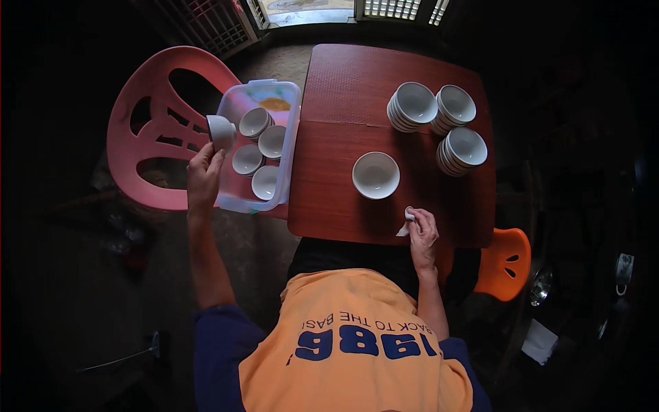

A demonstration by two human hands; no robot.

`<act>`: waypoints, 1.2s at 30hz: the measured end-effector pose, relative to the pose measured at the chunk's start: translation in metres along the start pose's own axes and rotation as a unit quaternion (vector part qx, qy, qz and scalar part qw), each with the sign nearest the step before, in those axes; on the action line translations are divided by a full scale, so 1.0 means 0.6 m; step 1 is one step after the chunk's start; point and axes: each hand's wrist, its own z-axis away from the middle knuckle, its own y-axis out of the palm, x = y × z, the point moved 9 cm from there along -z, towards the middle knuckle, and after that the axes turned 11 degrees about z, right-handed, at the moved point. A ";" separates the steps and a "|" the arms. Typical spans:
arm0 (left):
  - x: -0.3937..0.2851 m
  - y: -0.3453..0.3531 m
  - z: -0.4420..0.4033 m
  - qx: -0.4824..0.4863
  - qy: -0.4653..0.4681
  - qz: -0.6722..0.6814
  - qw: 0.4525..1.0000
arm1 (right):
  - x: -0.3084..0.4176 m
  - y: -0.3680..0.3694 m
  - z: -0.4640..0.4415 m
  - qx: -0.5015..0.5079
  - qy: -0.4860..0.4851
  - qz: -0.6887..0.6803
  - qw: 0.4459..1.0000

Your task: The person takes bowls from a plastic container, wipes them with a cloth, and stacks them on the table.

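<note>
My left hand [206,168] grips a white bowl [221,132], tilted on its side, over the left edge of a clear plastic bin [294,147]. Inside the bin are several white bowls [248,158], some stacked. My right hand [423,230] pinches a small white cloth or tissue [405,228] above the front of the red-brown table [329,185]. A single white bowl [375,175] stands upright just beyond that hand, to its left. Farther right on the table are three stacks of white bowls: back left [414,104], back right [456,107] and front right [465,150].
The bin rests on a pink chair [127,147] left of the table. An orange seat [504,264] is at the table's front right corner. White paper [539,342] and a shiny metal object [541,285] lie at the right. Latticed doors [390,8] are at the back.
</note>
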 end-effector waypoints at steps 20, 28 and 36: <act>-0.208 0.365 0.310 0.421 0.051 0.333 0.842 | 0.182 -0.011 -0.022 0.210 0.028 -0.309 0.927; -0.188 0.367 0.305 0.419 0.077 0.311 0.850 | 0.263 -0.047 0.033 -0.005 -0.283 0.061 0.957; -0.182 0.388 0.317 0.431 -0.015 0.337 0.837 | 0.206 -0.047 0.017 -0.047 -0.089 -0.482 0.870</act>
